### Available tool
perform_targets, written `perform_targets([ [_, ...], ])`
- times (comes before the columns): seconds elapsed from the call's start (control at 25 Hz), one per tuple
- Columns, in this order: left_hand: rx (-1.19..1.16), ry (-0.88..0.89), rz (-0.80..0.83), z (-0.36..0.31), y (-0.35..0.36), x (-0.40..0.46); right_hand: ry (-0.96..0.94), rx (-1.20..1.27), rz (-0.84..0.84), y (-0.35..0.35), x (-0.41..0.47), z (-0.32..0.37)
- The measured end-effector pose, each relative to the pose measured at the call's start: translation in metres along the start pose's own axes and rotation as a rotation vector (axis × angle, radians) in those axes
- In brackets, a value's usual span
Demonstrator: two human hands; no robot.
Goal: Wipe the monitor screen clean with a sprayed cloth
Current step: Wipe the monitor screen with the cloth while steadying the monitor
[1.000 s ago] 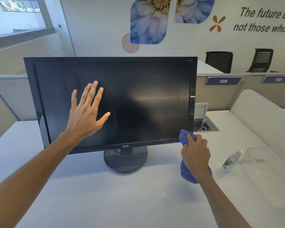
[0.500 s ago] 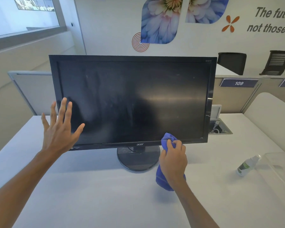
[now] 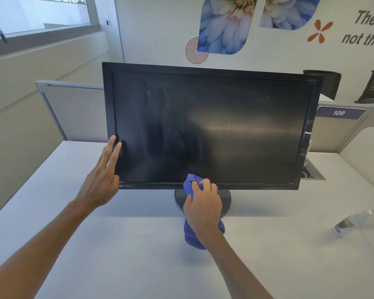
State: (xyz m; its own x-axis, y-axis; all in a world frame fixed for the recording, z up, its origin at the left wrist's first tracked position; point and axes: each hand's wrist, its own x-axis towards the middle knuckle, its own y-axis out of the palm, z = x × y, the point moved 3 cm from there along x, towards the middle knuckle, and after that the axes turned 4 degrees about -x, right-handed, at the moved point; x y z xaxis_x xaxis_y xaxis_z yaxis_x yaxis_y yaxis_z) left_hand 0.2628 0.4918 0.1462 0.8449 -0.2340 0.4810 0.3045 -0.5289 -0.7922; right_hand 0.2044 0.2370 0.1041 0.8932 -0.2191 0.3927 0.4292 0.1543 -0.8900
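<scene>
Two bare forearms reach over a matte white desk: the right hand bunches a fuzzy blue microfiber cloth against the bottom bezel, while the left hand, fingers flat and empty, steadies the lower-left corner. Wiping looks underway; faint smears across the glossy black Acer monitor likely call for upward strokes next.

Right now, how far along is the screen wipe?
Underway. Spray bottle already lies aside on the desk. Right hand presses the blue cloth to the monitor at its bottom edge; left hand steadies the lower-left bezel. Left: hazy streaks across the centre-left screen.
</scene>
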Motion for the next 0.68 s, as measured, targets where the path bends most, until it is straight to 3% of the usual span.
perform_targets([
  [0.44, -0.078, 0.074, 0.099, 0.024, 0.010, -0.022, -0.298, 0.026, 0.124, 0.019, -0.007, 0.120],
  [0.68, -0.150, 0.019, 0.154, 0.035, 0.003, -0.031, -0.434, 0.071, 0.257, 0.018, 0.001, 0.157],
])
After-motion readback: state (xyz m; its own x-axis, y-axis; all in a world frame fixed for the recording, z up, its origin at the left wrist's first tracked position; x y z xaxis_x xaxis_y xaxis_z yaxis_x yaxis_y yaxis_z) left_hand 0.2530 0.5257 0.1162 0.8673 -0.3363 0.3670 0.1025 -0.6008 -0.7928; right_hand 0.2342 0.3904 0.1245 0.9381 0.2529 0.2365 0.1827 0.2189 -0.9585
